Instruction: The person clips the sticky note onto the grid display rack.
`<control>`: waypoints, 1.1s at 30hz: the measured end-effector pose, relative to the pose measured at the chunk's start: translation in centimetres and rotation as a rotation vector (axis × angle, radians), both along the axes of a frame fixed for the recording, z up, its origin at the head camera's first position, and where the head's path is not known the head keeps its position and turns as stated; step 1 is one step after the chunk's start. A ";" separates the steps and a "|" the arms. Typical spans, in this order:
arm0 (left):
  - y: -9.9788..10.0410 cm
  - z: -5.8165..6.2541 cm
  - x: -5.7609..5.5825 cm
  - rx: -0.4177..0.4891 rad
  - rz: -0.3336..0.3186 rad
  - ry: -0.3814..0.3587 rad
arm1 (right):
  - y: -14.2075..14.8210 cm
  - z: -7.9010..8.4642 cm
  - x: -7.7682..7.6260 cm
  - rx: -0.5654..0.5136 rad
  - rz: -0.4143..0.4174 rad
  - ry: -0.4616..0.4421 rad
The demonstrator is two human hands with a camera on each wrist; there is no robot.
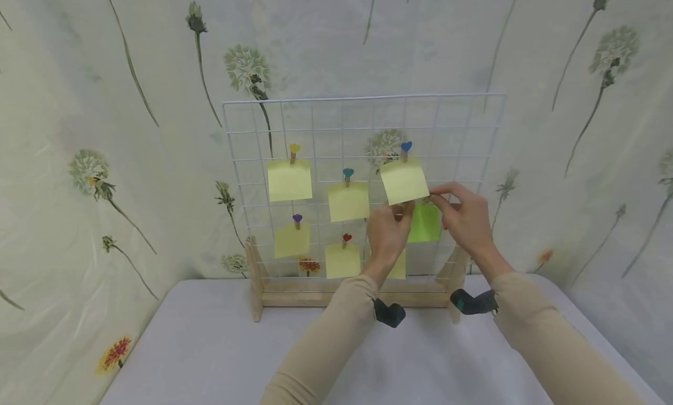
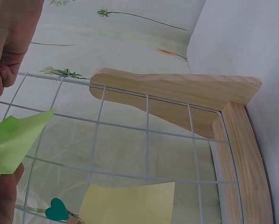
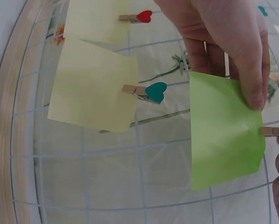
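A wire grid panel (image 1: 368, 128) carries yellow paper notes (image 1: 290, 180) held by small wooden clothespins with coloured hearts. My left hand (image 1: 390, 228) pinches a bright green note (image 1: 425, 222) near its upper left side, against the grid on the right part of the panel. My right hand (image 1: 467, 215) holds a small wooden clothespin (image 3: 272, 131) at the top edge of the green note; its head is hidden by the fingers. A tilted yellow note (image 1: 405, 180) under a blue heart clothespin (image 1: 406, 151) hangs just above both hands.
Wooden feet (image 1: 255, 279) and a bar (image 1: 299, 299) support the grid on a white table (image 1: 210, 341). My left forearm covers part of a lower yellow note (image 1: 399, 266) with a teal heart clothespin (image 3: 153, 92). A flowered curtain (image 1: 158, 54) hangs behind.
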State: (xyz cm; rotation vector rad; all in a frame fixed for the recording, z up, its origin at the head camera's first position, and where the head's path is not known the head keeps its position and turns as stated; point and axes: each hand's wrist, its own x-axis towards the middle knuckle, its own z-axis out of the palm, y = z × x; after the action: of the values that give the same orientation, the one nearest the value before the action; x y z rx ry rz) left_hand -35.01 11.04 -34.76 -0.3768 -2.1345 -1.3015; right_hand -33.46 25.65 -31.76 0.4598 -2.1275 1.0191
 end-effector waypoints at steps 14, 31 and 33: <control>-0.1 0.1 0.3 0.005 -0.008 -0.007 | -0.1 0.6 -0.2 0.104 -0.057 -0.037; 0.0 -0.1 0.2 -0.013 -0.004 -0.018 | -0.1 0.4 -0.3 0.136 -0.057 -0.006; 0.0 -0.2 0.1 -0.016 -0.004 -0.011 | -0.2 0.4 -0.3 0.137 -0.054 0.000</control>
State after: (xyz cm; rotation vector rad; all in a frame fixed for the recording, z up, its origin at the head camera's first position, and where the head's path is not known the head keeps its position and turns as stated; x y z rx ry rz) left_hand -34.87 11.03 -34.94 -0.3815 -2.1557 -1.2923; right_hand -33.74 25.47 -31.37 0.4654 -2.2066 0.8471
